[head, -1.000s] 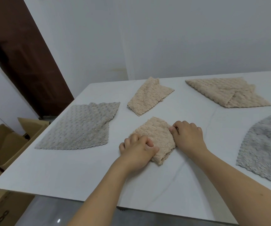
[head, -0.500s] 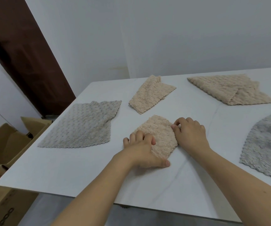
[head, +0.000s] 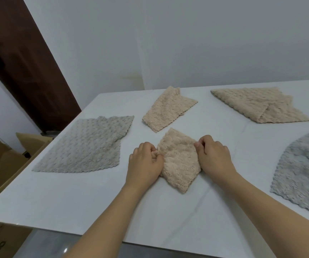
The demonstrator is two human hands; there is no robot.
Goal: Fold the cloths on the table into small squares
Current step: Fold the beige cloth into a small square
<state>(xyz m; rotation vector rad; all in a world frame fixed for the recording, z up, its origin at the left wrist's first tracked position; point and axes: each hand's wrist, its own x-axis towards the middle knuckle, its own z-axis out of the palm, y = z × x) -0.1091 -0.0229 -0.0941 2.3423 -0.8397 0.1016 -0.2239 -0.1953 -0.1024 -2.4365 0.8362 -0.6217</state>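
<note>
White worktop (head: 168, 211) spread with five cloths; grey cloth (head: 86, 146) flat toward the left edge, a second grey cloth (head: 302, 174) at the right edge, large beige cloth (head: 257, 105) loosely folded at the far right, narrower beige cloth (head: 168, 108) folded beyond the centre; cardboard boxes (head: 3, 161) below the left edge. Both forearms stretched forward from the near edge, converging on the small folded beige cloth (head: 179, 161) lying at centre, corner pointing toward the viewer. Left hand (head: 145, 162) knuckles up, fingers curled, pinching that cloth's left corner into a bunch. Right hand (head: 213, 153) likewise curled, thumb and fingers grasping its right corner
</note>
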